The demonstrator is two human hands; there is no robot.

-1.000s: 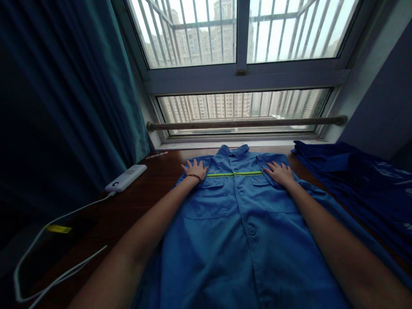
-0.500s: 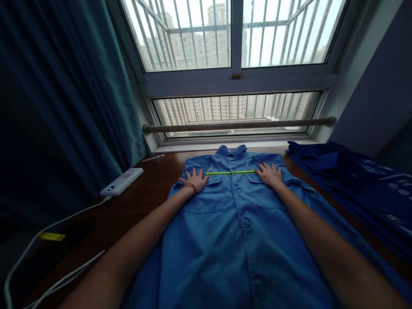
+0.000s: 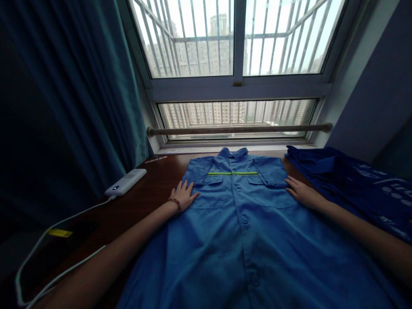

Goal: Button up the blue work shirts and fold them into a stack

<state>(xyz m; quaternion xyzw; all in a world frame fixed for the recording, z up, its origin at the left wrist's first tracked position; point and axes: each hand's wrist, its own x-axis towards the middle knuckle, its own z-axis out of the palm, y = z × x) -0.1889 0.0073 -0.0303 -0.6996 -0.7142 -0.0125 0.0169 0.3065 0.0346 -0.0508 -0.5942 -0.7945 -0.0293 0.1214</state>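
A blue button-front work shirt [image 3: 219,231] lies face up in front of me, its collar toward the window. It has two flapped chest pockets and a yellow-green stripe across the chest. Both short sleeve ends lie turned inward over the shoulders. My left hand [image 3: 183,195], with a beaded bracelet on the wrist, rests with fingers spread on the shirt's left side edge, just below the sleeve. On the opposite side, my right hand [image 3: 304,192] lies flat with fingers extended, its fingertips at the right sleeve's lower corner. Neither hand grips the fabric.
Dark blue folded cloth [image 3: 354,184] with white print lies at the right. On the brown wooden surface [image 3: 154,184] at left is a white power bank [image 3: 126,182] with a white cable [image 3: 77,212]. A curtain [image 3: 96,86] hangs left; a horizontal rail [image 3: 238,129] crosses the window.
My hands have slid apart and slightly toward me, from the chest out to the shirt's side edges. More of the right sleeve now shows. The camera view has tilted up slightly.
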